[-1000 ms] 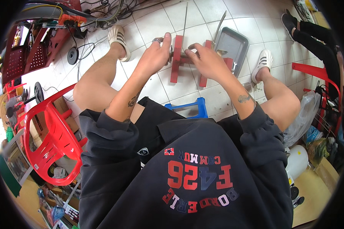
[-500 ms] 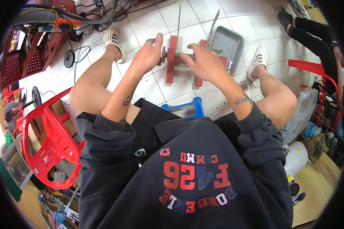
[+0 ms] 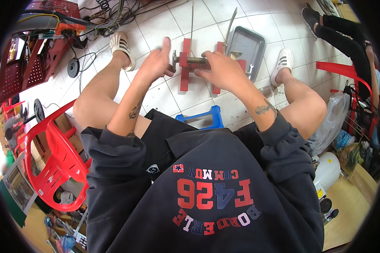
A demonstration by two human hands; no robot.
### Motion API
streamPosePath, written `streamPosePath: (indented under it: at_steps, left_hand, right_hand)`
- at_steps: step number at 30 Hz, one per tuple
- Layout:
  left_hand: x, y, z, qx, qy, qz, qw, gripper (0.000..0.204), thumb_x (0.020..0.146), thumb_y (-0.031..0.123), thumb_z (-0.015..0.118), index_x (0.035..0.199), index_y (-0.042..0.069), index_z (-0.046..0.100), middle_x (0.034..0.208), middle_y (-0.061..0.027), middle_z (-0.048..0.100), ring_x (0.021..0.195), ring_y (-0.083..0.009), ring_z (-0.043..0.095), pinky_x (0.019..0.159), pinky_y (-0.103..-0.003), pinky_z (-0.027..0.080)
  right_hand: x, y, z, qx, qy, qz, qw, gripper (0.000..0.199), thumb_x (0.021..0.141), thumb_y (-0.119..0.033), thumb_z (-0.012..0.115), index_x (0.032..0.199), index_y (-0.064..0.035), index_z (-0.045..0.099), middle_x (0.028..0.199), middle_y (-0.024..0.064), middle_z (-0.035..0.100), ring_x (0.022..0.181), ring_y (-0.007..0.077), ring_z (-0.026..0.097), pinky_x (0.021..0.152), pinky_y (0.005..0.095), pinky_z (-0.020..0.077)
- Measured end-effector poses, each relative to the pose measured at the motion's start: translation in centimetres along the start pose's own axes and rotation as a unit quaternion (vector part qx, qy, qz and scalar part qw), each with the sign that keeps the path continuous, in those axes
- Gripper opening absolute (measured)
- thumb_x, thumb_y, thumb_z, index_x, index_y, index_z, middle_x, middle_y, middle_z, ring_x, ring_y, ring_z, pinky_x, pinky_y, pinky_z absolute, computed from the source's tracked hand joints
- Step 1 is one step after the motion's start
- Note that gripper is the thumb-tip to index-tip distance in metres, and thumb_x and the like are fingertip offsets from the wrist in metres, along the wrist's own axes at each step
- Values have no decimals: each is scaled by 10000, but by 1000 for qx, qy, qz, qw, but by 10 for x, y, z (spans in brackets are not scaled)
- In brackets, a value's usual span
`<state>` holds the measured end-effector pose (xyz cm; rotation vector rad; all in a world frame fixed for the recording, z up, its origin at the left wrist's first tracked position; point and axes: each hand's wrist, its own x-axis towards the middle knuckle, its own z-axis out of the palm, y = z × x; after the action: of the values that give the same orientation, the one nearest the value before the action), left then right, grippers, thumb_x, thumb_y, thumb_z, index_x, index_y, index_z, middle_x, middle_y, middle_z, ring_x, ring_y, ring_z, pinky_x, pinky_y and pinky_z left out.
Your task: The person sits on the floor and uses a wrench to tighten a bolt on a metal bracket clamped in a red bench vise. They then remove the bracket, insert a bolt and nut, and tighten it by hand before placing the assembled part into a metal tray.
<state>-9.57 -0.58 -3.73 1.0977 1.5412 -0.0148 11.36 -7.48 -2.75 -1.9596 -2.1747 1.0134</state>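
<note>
Below, left hand [image 3: 156, 63] at red bracket [image 3: 184, 63] (upright), right hand [image 3: 223, 69] on threaded rod [image 3: 194, 60].

A: What differs at the left hand [image 3: 156, 63]?

B: A second ago its fingers curled over the end of the threaded steel rod [image 3: 191, 60] in the red metal bracket frame [image 3: 185, 63]; now the thumb points up and the fingers lie looser.

A: And the right hand [image 3: 223, 69]?

B: It has slid along the rod, nearer the left grip.
</note>
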Motion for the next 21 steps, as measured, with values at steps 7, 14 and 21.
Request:
streamPosePath:
  at_steps: [7, 14, 21]
  left_hand:
    - [1, -6, -3, -71, 132, 232, 961, 669, 1022, 546, 414, 1184, -79, 590, 854, -140, 713, 787, -149, 676, 667, -272, 525]
    - [0, -13, -6, -75, 14, 51, 996, 772, 984, 636, 364, 957, -66, 684, 889, -235, 707, 754, -247, 705, 706, -291, 539]
    - [-18, -1, -18, -111, 74, 162, 978, 689, 1009, 570, 404, 1301, -46, 502, 971, -206, 719, 916, -232, 698, 781, -304, 513]
  right_hand:
    - [5, 1, 4, 18, -19, 12, 1000, 354, 882, -301, 680, 1029, 11, 603, 1004, 185, 670, 977, 360, 657, 840, 458, 532]
    - [4, -2, -1, -22, -47, 18, 999, 400, 882, -366, 671, 1023, 3, 610, 1013, 188, 675, 988, 353, 659, 844, 454, 534]
    - [2, -4, 0, -23, -32, 4, 999, 429, 883, -396, 668, 1022, 6, 610, 985, 180, 684, 968, 342, 667, 818, 448, 543]
